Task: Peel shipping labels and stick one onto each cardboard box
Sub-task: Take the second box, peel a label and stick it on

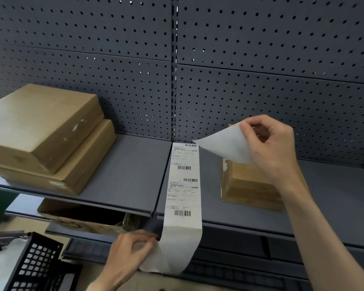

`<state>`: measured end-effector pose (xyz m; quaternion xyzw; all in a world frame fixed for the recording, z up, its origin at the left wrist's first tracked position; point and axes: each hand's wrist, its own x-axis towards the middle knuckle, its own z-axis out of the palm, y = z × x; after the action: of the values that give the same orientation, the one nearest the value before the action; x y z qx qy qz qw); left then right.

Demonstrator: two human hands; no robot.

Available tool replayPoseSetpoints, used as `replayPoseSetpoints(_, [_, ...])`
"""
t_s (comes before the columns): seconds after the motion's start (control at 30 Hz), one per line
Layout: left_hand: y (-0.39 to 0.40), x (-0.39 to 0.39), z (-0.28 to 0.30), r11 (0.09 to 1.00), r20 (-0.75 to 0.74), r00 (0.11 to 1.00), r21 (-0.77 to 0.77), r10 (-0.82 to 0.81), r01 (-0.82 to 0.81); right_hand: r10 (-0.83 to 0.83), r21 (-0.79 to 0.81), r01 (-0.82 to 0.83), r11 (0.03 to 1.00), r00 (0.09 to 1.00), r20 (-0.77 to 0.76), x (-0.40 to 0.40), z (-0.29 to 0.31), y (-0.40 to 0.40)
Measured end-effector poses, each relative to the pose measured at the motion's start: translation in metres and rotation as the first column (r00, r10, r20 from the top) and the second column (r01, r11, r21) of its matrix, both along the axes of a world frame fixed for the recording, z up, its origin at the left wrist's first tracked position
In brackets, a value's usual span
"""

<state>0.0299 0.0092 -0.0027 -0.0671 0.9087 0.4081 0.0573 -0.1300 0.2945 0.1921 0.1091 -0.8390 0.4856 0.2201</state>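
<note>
Labels on a long white strip are lying face up across the grey shelf, two printed ones with barcodes showing, the strip running from twelve o'clock near the pegboard back panel down to six o'clock over the shelf's front edge. The right hand's fingertips are pinching the corner of a peeled label, blank side toward the camera, and the sheet is curling up and away from the strip's far end at about one o'clock. The right hand is hanging above a small cardboard box, which is sitting on the shelf at three o'clock from the strip and is partly hidden by the hand and the lifted sheet. The left hand is clenching the strip's lower end at six o'clock, below the shelf edge, where the paper is bending into a loop. Two flat cardboard boxes are sitting stacked at nine o'clock, well apart from the strip. A black plastic crate is showing at seven o'clock, beside the left forearm.
</note>
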Motion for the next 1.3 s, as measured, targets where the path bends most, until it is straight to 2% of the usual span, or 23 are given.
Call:
replayPoseSetpoints(0.1, [-0.007,-0.007,0.020,0.978,-0.217,0.976,-0.200,0.010,-0.055,0.024,-0.003,-0.024,1.000,1.000,-0.011,0.001,-0.001,0.004])
replayPoseSetpoints(0.17, [-0.004,-0.021,0.038,0.959,-0.366,0.930,-0.246,0.044,-0.142,0.035,0.012,-0.035,0.999,0.999,-0.031,0.001,-0.001,0.007])
replayPoseSetpoints(0.2, [0.004,-0.030,0.050,0.968,-0.404,0.911,-0.187,0.076,-0.164,0.042,0.023,-0.041,0.999,0.998,-0.048,0.002,-0.001,0.008])
replayPoseSetpoints(0.27, [0.028,-0.054,0.073,0.985,-0.379,0.912,0.119,0.158,-0.121,0.057,0.065,-0.051,0.997,0.994,-0.095,0.006,0.000,0.010])
replayPoseSetpoints(0.33, [0.058,-0.082,0.095,0.885,-0.198,0.960,0.456,0.199,-0.090,0.087,0.119,-0.069,0.990,0.984,-0.154,0.011,0.000,0.012])
replayPoseSetpoints(0.37, [0.071,-0.096,0.105,0.819,-0.111,0.976,0.567,0.188,-0.094,0.105,0.162,-0.075,0.984,0.976,-0.191,0.015,-0.001,0.013])
replayPoseSetpoints(0.47, [0.097,-0.133,0.122,0.632,0.080,0.983,0.757,0.166,-0.168,0.155,0.296,-0.054,0.954,0.932,-0.327,0.027,-0.008,0.017])
replayPoseSetpoints(0.57, [0.107,-0.154,0.130,0.528,0.144,0.975,0.822,0.170,-0.214,0.215,0.367,-0.062,0.928,0.894,-0.394,0.038,-0.020,0.020])
replayPoseSetpoints(0.63, [0.111,-0.160,0.133,0.526,0.114,0.977,0.828,0.182,-0.194,0.254,0.411,-0.071,0.909,0.875,-0.411,0.047,-0.026,0.023])
replayPoseSetpoints(0.77, [0.120,-0.169,0.140,0.594,0.015,0.979,0.793,0.201,-0.134,0.282,0.526,-0.009,0.850,0.852,-0.441,0.067,-0.034,0.027])
replayPoseSetpoints(0.9, [0.131,-0.181,0.149,0.587,0.001,0.975,0.799,0.222,-0.134,0.312,0.584,-0.003,0.812,0.847,-0.430,0.079,-0.049,0.030])
replayPoseSetpoints(1.03, [0.150,-0.195,0.158,0.677,-0.095,0.985,0.735,0.146,-0.029,0.345,0.619,-0.066,0.783,0.874,-0.342,0.083,-0.059,0.044])
replayPoseSetpoints(1.1, [0.163,-0.202,0.163,0.708,-0.122,0.989,0.706,0.088,0.025,0.301,0.541,-0.123,0.832,0.919,-0.255,0.081,-0.061,0.059])
replayPoseSetpoints(1.17, [0.174,-0.211,0.165,0.712,-0.123,0.990,0.701,0.063,0.042,0.204,0.319,-0.150,0.936,0.968,-0.143,0.073,-0.059,0.077])
replayPoseSetpoints(1.23, [0.184,-0.222,0.168,0.707,-0.114,0.993,0.706,0.044,0.050,-0.025,0.084,0.025,0.996,1.000,-0.001,0.060,-0.055,0.091])
replayPoseSetpoints(1.27, [0.188,-0.227,0.170,0.708,-0.111,0.993,0.704,0.030,0.057,-0.123,-0.008,0.125,0.992,0.984,0.126,0.051,-0.050,0.099])
replayPoseSetpoints(1.3, [0.193,-0.232,0.171,0.711,-0.109,0.994,0.700,0.017,0.064,-0.145,-0.097,0.178,0.979,0.948,0.283,0.042,-0.045,0.107])
